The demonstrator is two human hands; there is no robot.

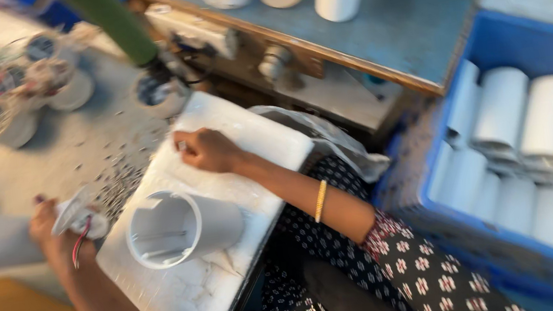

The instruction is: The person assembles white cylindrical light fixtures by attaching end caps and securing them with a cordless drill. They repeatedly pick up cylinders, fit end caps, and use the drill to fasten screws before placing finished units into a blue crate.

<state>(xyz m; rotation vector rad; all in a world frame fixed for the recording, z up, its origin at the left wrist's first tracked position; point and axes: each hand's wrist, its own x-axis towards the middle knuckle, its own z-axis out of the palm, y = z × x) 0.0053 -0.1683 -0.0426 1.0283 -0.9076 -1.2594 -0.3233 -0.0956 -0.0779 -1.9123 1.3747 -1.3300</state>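
A small white wired part [80, 218] sits clamped in the left hand [54, 235], steadied, while right hand [205, 150] fingers pinch together at the white foam board's [189, 300] far edge.

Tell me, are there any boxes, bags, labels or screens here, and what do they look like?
Blue plastic crate: at the right, rectangular, holding white cylinders lying on their sides.
Clear plastic bag: crumpled at the white board's far edge, by the right hand.
Labels and screens: none that I can make out in this blurred view.
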